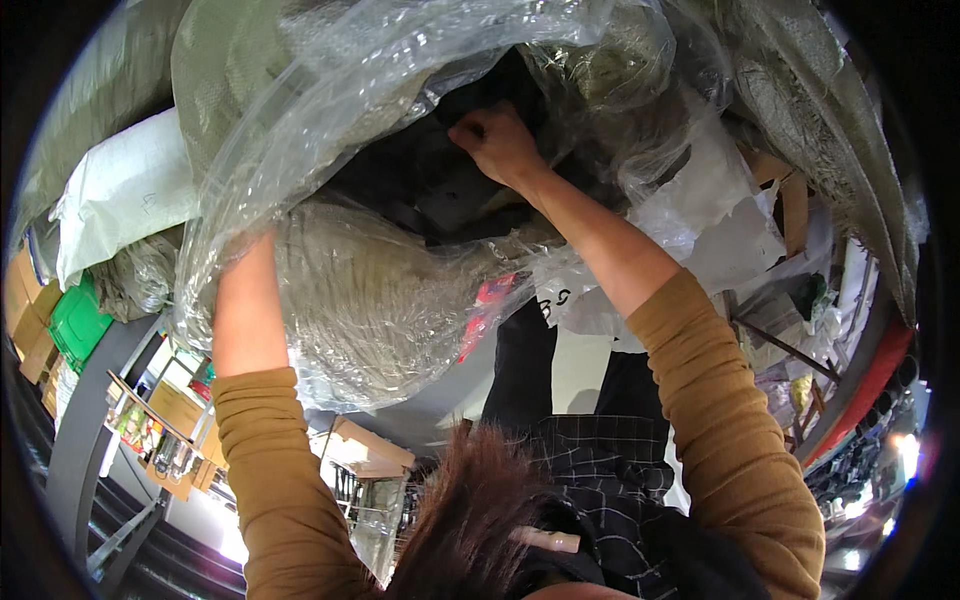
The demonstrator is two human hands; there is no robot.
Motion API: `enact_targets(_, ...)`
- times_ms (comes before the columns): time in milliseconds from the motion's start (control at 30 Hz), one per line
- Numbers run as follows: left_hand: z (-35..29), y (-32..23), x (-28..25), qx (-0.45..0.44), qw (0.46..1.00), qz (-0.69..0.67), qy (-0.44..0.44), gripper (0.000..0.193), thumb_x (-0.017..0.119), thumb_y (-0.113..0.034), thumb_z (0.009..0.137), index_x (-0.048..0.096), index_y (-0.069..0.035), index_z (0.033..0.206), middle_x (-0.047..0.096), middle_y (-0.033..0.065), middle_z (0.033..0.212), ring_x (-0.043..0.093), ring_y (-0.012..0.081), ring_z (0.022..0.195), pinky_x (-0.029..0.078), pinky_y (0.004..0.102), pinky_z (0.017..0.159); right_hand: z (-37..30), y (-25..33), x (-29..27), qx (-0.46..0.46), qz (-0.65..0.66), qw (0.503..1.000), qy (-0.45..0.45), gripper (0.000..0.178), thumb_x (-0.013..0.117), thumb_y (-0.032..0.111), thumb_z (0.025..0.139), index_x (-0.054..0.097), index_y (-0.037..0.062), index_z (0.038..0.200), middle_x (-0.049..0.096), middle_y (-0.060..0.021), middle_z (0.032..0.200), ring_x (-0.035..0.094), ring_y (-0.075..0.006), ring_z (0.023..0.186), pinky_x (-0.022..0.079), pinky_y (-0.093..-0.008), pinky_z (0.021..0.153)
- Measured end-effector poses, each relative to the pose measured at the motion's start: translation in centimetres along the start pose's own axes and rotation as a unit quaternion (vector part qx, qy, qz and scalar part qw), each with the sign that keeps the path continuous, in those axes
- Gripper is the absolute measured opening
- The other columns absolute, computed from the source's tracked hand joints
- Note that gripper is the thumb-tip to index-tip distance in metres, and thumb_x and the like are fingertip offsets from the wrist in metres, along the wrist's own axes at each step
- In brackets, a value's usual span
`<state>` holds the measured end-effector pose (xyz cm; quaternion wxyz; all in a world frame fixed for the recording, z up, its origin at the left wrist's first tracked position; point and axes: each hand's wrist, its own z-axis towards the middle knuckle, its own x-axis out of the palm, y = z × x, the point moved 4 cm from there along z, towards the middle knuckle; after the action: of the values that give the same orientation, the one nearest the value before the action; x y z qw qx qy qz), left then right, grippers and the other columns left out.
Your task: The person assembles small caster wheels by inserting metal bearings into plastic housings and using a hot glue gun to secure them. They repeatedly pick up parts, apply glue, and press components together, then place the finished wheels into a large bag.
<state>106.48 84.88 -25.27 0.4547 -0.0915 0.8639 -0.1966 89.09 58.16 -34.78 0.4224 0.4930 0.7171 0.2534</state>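
A large clear plastic bag (370,300) bulges in front of me, its crumpled mouth gaping toward the top. Dark black material (400,170) lies inside; its kind is too dim to make out. My right hand (497,145) is inside the opening, its fingers curled closed against the black material. What they pinch, if anything, is hidden. On the left, my left forearm (250,310) runs up beside the bag, and the hand disappears behind folds of plastic. A small red and pink label (488,305) shows on the near side of the bag.
Woven sacks (810,120) crowd the far right, and a white sack (130,190) lies at the left. Below that sack are a green plastic bin (78,322) and a grey metal beam (85,440). A torn white sheet (725,225) hangs right of my right forearm. Cardboard (365,450) lies below.
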Motion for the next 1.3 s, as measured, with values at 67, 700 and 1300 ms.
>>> enact_targets(67, 0.5, 0.1, 1.4, -0.006, 0.999, -0.034, -0.021, 0.070, 0.070, -0.041, 0.087, 0.046, -0.003, 0.140, 0.050, 0.0156, 0.141, 0.051, 0.0290, 0.125, 0.039, 0.0366, 0.105, 1.5, -1.3, -0.3, 0.113, 0.098, 0.984, -0.097, 0.048, 0.073, 0.043, 0.082, 0.067, 0.0040, 0.109, 0.068, -0.0190, 0.104, 0.063, -0.0361, 0.105, 0.050, -0.0429, 0.087)
enact_targets(700, 0.2, -0.1, 3.7, -0.099, 0.962, -0.253, -0.001, 0.068, 0.070, -0.035, 0.088, 0.044, -0.001, 0.140, 0.049, 0.0147, 0.142, 0.050, 0.0264, 0.125, 0.040, 0.0350, 0.104, 7.0, 1.4, 2.8, 0.112, 0.433, 0.894, 0.015, 0.139, 0.085, 0.055, 0.065, -0.010, 0.0046, 0.152, 0.019, -0.0234, 0.157, 0.023, -0.0389, 0.144, 0.021, -0.0590, 0.114)
enact_targets(1300, 0.9, -4.1, 9.4, -0.203, 0.898, -0.391, 0.007, 0.066, 0.070, -0.029, 0.090, 0.042, 0.002, 0.141, 0.048, 0.0139, 0.142, 0.050, 0.0239, 0.125, 0.041, 0.0334, 0.104, 2.0, 6.7, 0.5, 0.123, 0.624, 0.771, -0.042, 0.099, 0.087, 0.040, 0.068, 0.032, 0.0087, 0.144, 0.055, -0.0202, 0.130, 0.055, -0.0323, 0.118, 0.049, -0.0443, 0.092)
